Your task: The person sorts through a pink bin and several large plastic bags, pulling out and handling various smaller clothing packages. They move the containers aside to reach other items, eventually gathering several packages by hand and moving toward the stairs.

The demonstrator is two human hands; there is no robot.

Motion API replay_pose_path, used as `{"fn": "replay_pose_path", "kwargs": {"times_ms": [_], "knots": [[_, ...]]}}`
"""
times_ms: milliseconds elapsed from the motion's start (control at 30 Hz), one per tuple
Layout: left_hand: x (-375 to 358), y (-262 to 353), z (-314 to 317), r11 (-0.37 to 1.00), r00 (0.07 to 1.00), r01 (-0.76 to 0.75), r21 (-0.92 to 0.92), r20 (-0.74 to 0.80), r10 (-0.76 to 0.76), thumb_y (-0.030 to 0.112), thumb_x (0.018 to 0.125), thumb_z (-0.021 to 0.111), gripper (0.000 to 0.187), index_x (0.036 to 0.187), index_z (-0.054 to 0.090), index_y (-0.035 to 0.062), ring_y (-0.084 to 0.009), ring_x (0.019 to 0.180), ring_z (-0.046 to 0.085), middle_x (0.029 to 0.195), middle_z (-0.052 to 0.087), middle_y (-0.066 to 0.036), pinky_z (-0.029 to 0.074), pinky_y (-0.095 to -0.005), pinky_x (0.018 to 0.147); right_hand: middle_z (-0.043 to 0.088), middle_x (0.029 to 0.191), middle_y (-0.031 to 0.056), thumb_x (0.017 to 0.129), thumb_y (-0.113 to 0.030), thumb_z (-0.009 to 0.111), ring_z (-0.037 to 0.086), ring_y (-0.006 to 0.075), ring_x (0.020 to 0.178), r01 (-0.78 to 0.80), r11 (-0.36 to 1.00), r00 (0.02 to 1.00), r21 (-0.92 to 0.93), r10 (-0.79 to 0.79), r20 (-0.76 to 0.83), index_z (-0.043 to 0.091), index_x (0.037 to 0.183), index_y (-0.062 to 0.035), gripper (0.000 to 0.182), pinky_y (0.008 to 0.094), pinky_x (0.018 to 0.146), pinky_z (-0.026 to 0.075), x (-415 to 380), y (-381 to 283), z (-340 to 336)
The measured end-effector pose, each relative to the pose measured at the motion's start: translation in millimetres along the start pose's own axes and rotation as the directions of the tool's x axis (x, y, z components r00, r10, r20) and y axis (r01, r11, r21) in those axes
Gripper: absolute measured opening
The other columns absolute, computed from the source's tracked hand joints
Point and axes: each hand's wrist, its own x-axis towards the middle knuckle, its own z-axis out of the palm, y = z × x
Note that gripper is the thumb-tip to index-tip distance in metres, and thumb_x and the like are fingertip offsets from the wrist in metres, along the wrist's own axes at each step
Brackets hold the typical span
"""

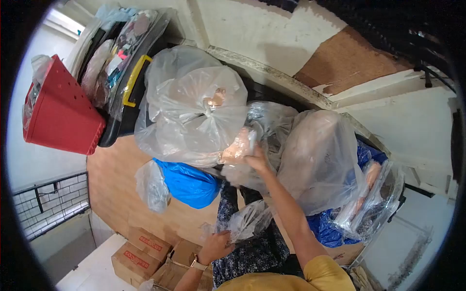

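My left hand (217, 246), with a watch on its wrist, is closed on a crumpled clear plastic bag (250, 220) in front of my lap. Farther forward, my right hand (257, 161) grips a peach-coloured item in clear plastic (238, 148); its exact kind is hard to make out. That item is against the front of a large knotted translucent bag (194, 109). To the right of my right hand bulges another big translucent bag (318, 160) with pale contents. Dark, crinkled plastic (272, 126) lies between the two big bags.
A blue plastic bag (189, 184) and a small clear bag (153, 186) rest at the left. Beyond are a red basket (65, 111) and a yellow-handled black bin (133, 82). Cardboard boxes (138, 259) stand lower left. Wrapped bundles (366, 189) lie on blue plastic at right.
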Motion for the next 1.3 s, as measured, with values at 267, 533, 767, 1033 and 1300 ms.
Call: {"fn": "replay_pose_path", "kwargs": {"times_ms": [267, 533, 767, 1033, 1300], "knots": [[5, -8, -3, 0.995, 0.998, -0.042, -0.089, -0.053, 0.038, 0.022, 0.065, 0.062, 0.026, 0.075, 0.053, 0.0, -0.0363, 0.067, 0.056, 0.084, 0.059, -0.017, 0.045, -0.0424, 0.057, 0.05, 0.11, 0.0139, 0.066, 0.001, 0.055, 0.051, 0.0221, 0.098, -0.092, 0.992, 0.987, 0.091, 0.102, -0.121, 0.035, 0.125, -0.0037, 0.062, 0.0312, 0.083, 0.041, -37, -49, -107], [63, -4, -53, 0.769, 0.95, -0.206, -0.605, -0.312, 0.009, 0.014, 0.069, 0.06, 0.022, 0.086, 0.059, 0.0002, -0.0187, 0.061, 0.053, 0.068, 0.058, -0.009, 0.042, -0.0319, 0.057, 0.047, 0.108, 0.019, 0.073, -0.006, 0.055, 0.046, 0.0317, 0.104, -0.066, 0.828, 0.988, -0.557, -0.025, -0.155, 0.034, 0.125, -0.0009, 0.056, 0.0356, 0.092, 0.035, -22, -86, -88], [277, -75, 10, 0.959, 0.932, 0.014, -0.284, -0.344, -0.115, 0.025, 0.063, 0.056, 0.034, 0.078, 0.055, -0.0057, -0.0389, 0.062, 0.056, 0.064, 0.057, -0.022, 0.046, -0.0416, 0.059, 0.043, 0.122, 0.0137, 0.086, -0.023, 0.045, 0.045, 0.0239, 0.108, 0.036, 0.998, 0.986, -0.055, -0.044, -0.162, 0.035, 0.126, -0.001, 0.046, 0.0312, 0.092, 0.034, -58, -128, -142], [211, -31, -42, 0.988, 0.708, 0.1, -0.121, -0.689, -0.156, 0.023, 0.064, 0.067, 0.056, 0.108, 0.044, -0.0003, -0.0361, 0.095, 0.046, 0.106, 0.046, -0.025, 0.036, -0.0411, 0.082, 0.017, 0.139, 0.015, 0.081, -0.057, 0.036, 0.011, 0.0447, 0.125, -0.026, 0.269, 0.99, -0.963, -0.13, -0.063, 0.029, 0.131, -0.0243, 0.06, 0.0639, 0.094, 0.009, -13, -19, -47], [213, -42, -161, 0.997, 0.128, 0.001, 0.074, -0.989, 0.074, 0.013, 0.07, 0.056, 0.048, 0.117, 0.046, 0.0082, -0.0512, 0.122, 0.009, 0.137, 0.006, -0.025, 0.016, -0.0612, 0.094, 0.029, 0.127, 0.023, 0.08, -0.055, 0.043, 0.023, 0.0398, 0.12, 0.045, 0.406, 0.95, -0.913, -0.299, -0.087, 0.033, 0.122, 0.0017, 0.072, 0.0587, 0.093, 0.019, 1, -12, -50]]}}
